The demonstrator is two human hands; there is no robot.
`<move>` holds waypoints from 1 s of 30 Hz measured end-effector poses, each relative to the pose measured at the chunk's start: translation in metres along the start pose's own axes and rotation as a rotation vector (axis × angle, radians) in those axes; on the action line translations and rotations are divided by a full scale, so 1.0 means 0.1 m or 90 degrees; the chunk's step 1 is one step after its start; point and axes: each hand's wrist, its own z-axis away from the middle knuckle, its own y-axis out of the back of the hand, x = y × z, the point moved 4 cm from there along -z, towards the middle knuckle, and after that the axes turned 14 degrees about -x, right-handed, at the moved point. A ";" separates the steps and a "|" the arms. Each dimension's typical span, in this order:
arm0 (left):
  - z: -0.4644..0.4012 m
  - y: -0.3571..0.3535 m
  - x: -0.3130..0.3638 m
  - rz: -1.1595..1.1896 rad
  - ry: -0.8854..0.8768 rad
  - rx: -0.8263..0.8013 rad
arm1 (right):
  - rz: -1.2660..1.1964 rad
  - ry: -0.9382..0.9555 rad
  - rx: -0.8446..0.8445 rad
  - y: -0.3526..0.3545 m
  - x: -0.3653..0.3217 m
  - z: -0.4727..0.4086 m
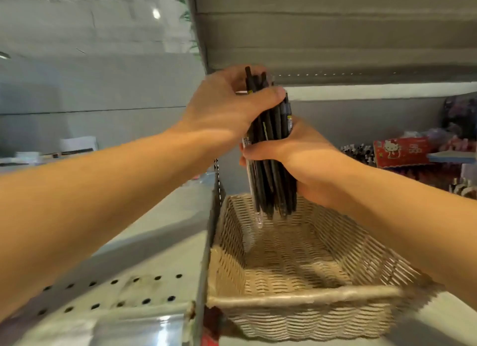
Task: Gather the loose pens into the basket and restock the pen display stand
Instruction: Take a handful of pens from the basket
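Observation:
A thick bundle of black pens (273, 149) stands upright above the far end of a woven beige basket (296, 298) on the shelf. My left hand (227, 108) grips the top of the bundle, thumb across its front. My right hand (291, 154) wraps around the bundle's middle from the right. The pen tips hang just above the basket's inside, which holds nothing that I can see. One clear pen sticks out lowest at the left of the bundle.
A perforated metal shelf divider (206, 242) runs along the basket's left side. The shelf above (335, 36) hangs low over the pens. At the right stand a red cartoon-cat card box (400, 149) and other stationery (358, 152).

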 end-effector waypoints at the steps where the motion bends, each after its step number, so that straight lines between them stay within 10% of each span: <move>1: 0.04 0.10 0.06 0.031 -0.015 0.013 | -0.005 0.015 0.012 -0.12 -0.08 -0.04; 30: 0.83 0.94 0.09 0.082 0.066 -0.052 | -0.135 -0.042 -0.136 -1.47 -0.11 -0.08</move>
